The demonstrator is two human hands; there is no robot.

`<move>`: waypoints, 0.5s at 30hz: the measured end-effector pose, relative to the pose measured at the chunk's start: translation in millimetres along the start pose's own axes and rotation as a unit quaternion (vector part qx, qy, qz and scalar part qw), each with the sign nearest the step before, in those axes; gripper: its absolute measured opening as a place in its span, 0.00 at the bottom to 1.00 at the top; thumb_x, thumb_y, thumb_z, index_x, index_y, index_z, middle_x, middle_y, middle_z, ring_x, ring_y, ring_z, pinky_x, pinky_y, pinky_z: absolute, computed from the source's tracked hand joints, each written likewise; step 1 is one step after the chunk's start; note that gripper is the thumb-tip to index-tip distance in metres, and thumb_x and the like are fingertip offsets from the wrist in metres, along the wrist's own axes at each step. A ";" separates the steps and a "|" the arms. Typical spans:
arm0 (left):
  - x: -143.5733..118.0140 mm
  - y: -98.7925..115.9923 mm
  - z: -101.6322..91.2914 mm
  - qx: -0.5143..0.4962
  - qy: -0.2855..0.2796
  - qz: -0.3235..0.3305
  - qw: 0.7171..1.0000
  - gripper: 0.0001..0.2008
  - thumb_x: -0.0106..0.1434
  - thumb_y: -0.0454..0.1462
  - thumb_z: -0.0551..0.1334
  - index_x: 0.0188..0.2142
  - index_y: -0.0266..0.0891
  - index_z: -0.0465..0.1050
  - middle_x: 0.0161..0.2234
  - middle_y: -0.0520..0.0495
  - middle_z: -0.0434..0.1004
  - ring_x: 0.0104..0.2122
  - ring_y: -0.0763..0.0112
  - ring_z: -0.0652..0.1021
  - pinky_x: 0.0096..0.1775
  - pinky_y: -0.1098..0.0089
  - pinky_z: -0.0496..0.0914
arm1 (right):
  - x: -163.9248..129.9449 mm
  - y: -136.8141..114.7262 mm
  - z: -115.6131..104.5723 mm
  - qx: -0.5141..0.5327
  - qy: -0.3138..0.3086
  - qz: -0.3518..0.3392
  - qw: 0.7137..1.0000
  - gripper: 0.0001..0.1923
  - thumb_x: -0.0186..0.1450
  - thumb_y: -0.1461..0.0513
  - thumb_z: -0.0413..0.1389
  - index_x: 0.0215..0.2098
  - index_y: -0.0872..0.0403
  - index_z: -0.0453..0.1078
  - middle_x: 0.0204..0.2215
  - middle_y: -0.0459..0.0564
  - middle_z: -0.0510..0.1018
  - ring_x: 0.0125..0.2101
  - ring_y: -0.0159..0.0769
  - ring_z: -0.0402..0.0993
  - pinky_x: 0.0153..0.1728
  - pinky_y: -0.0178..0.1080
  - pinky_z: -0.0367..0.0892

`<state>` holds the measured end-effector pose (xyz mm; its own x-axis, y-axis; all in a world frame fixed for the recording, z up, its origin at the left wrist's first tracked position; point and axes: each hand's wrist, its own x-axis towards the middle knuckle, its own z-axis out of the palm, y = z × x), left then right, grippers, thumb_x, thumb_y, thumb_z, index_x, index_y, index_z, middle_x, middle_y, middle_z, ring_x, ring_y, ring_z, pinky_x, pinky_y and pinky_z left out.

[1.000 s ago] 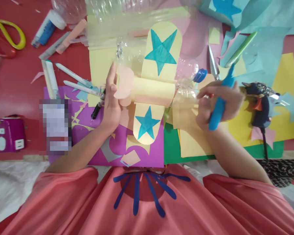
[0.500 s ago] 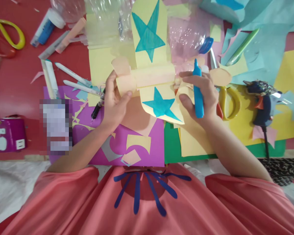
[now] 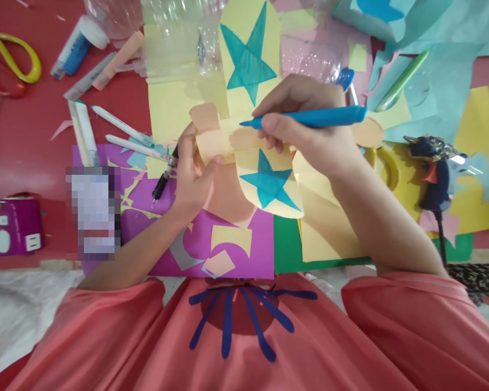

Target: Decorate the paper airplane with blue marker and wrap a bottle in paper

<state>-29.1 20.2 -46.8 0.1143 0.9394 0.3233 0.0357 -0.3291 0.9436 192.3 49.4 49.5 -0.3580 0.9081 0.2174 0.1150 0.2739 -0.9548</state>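
Observation:
My right hand is closed around a blue marker, whose tip points left over the pale rolled paper. That paper model has a cream tube with peach pieces at its left end, and my left hand grips this end with thumb and fingers. Above the tube lies a cream paper flap bearing a teal star. Below the tube, a second flap bears another teal star. Whether the marker's tip touches the paper I cannot tell.
Clear plastic bottles lie at the back. A glue gun and yellow-handled scissors are at the right. White pens, a pixelated rectangular object and a purple sharpener lie left. Paper scraps sit in front.
My right hand has moved left and up over the tube. The blue marker has turned from upright to nearly level, its tip now pointing left. My left hand keeps its grip.

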 end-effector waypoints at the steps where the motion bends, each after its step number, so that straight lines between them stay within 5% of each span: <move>1: -0.2 1.5 0.2 -0.001 -0.002 -0.007 1.000 0.29 0.58 0.50 0.69 0.57 0.60 0.64 0.58 0.50 0.69 0.61 0.53 0.69 0.63 0.51 0.64 | 0.7 0.7 3.0 -0.002 -0.003 0.001 1.000 0.21 0.58 0.42 0.62 0.29 0.51 0.69 0.24 0.44 0.76 0.20 0.27 0.70 0.20 0.34 0.66; 9: 0.8 6.8 1.0 0.029 -0.014 0.009 0.999 0.25 0.62 0.47 0.66 0.57 0.59 0.63 0.57 0.49 0.70 0.59 0.55 0.71 0.60 0.51 0.67 | -2.8 5.6 10.2 -0.066 0.023 -0.031 0.997 0.09 0.60 0.58 0.63 0.25 0.51 0.71 0.24 0.44 0.76 0.25 0.31 0.72 0.26 0.35 0.68; 15: 0.8 8.4 2.7 0.016 -0.016 -0.009 1.000 0.26 0.60 0.49 0.67 0.56 0.56 0.62 0.58 0.47 0.68 0.61 0.52 0.69 0.61 0.49 0.65 | -2.7 5.2 12.7 -0.089 0.040 -0.015 0.995 0.12 0.61 0.56 0.62 0.23 0.51 0.69 0.23 0.44 0.74 0.25 0.31 0.71 0.26 0.35 0.66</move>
<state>-26.0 17.9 -38.8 0.1441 0.9419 0.3034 0.0704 -0.3155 0.9463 182.1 44.4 41.4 -0.2892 0.9189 0.2682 0.2693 0.3469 -0.8984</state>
